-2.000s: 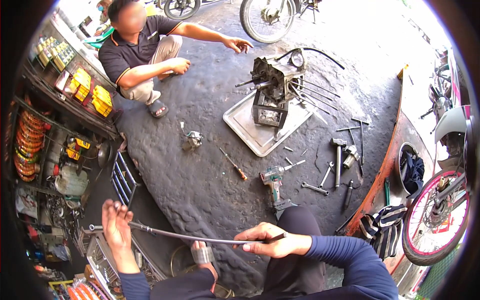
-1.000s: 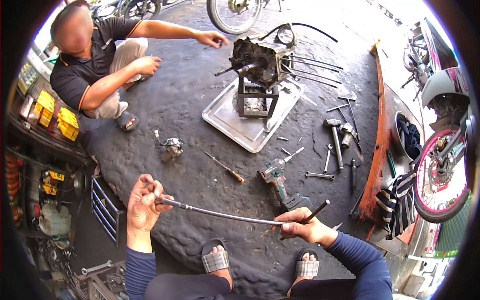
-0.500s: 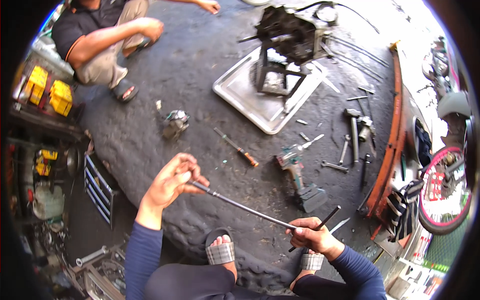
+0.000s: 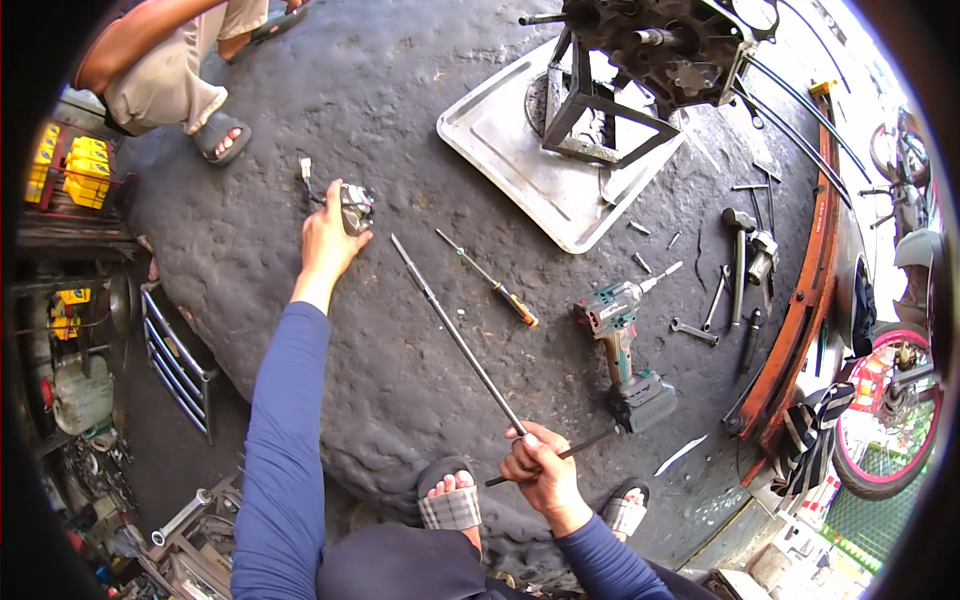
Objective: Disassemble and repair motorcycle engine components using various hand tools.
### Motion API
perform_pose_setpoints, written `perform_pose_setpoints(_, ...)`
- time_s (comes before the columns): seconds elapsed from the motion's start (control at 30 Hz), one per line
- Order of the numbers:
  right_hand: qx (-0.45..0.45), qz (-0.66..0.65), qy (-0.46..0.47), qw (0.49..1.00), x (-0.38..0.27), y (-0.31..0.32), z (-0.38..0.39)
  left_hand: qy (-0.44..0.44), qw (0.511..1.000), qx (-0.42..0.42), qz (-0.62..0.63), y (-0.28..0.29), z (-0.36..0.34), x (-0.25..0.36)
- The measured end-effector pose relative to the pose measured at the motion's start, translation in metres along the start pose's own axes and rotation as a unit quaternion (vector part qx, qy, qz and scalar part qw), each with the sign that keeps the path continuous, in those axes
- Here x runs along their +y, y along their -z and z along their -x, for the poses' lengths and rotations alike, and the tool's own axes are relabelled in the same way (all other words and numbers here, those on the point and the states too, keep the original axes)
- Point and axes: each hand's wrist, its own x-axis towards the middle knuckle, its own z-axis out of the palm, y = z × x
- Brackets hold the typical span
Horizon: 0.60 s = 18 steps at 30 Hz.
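Observation:
My left hand (image 4: 332,240) is stretched far forward, its fingers and thumb closed about a small silvery metal part (image 4: 358,208) on the dark ground. A short cable with a white plug (image 4: 306,170) comes off that part. Nearer to me, my right hand (image 4: 543,470) is wrapped round the handle end of a long T-handle wrench (image 4: 460,345). The wrench's shaft slants forward and left, its tip near the metal part but apart from it. A screwdriver (image 4: 502,290) with an orange and black handle lies right of the shaft.
A cordless drill (image 4: 622,355) lies to the right, with hammers (image 4: 740,260) and spanners (image 4: 694,331) beyond. An engine block (image 4: 660,50) on a black metal stand (image 4: 610,148) is over a metal tray (image 4: 490,165). An orange beam (image 4: 800,290) borders the right. Someone's sandalled foot (image 4: 222,138) is far left.
My left hand has let go of the wrench's tip end and reached forward to the metal part. My right hand has moved left with the wrench, whose shaft now points more forward.

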Motion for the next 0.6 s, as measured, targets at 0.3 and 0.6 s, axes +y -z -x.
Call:
perform_pose_setpoints(0.3,0.005,0.053,0.043,0.998,-0.005,-0.003,0.022,0.024,0.918,0.027,0.396,0.008,0.041,0.041)
perform_pose_setpoints(0.6,0.004,0.025,0.063,0.998,-0.004,0.005,0.061,0.05,0.873,0.001,0.486,0.009,0.067,0.091)
